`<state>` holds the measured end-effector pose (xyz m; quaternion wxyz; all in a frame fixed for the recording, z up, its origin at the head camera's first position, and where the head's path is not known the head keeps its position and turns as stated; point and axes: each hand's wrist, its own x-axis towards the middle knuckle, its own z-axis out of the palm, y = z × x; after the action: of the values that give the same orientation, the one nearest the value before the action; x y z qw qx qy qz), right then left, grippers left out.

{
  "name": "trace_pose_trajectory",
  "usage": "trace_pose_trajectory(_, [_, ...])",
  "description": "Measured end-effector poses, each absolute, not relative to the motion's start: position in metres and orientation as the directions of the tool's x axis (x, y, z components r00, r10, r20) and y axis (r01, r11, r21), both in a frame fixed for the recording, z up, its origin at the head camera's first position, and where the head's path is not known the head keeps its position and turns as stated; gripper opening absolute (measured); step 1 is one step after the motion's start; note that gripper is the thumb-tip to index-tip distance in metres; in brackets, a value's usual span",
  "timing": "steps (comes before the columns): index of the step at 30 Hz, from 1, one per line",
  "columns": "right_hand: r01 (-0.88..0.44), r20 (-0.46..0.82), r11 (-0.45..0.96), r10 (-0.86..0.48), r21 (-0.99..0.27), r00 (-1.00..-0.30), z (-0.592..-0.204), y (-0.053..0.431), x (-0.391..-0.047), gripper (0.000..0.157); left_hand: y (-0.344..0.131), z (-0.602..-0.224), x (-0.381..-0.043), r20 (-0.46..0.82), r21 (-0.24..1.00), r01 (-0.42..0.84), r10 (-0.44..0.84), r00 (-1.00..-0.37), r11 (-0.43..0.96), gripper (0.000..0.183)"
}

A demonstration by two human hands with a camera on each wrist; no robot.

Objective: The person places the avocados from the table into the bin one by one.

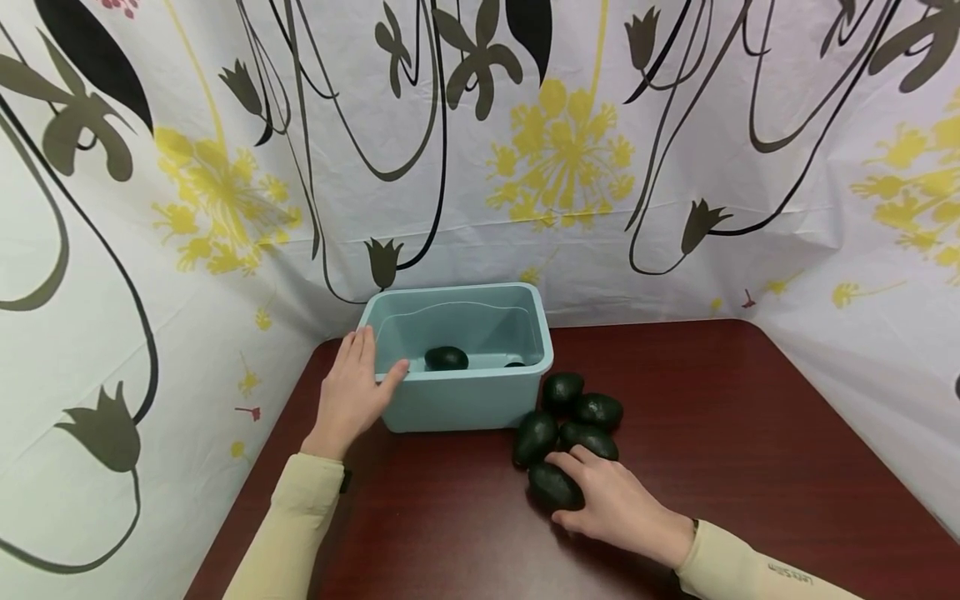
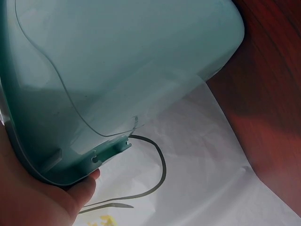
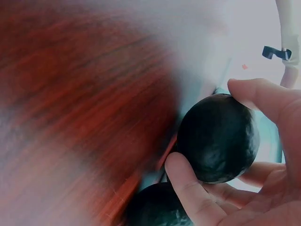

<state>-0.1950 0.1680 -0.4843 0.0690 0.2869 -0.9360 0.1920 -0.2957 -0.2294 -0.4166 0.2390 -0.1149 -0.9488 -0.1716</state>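
In the head view, a dark green avocado (image 1: 553, 487) is gripped between the thumb and fingers of my right hand (image 1: 618, 508), at the near end of a cluster. The right wrist view shows this avocado (image 3: 218, 139) with fingertips around it and another avocado (image 3: 157, 207) just below. My left hand (image 1: 351, 398) holds the front left corner of a light blue plastic bin (image 1: 461, 404), thumb over the front rim. One avocado (image 1: 447, 358) lies inside the bin; a sliver of another dark one shows behind the front wall.
Several loose avocados (image 1: 597, 411) sit bunched beside the bin's right front corner. All stand on a dark red wooden table (image 1: 712, 433). A white flower-patterned cloth (image 1: 480, 200) hangs behind the table and along its sides.
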Motion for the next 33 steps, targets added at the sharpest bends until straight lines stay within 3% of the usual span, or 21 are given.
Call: trace_pose_trajectory(33, [-0.647, 0.373, 0.676, -0.533, -0.352, -0.76, -0.439, 0.17, -0.205, 0.069, -0.23, -0.418, -0.297, 0.49, 0.271, 0.296, 0.134, -0.862, 0.916, 0.098])
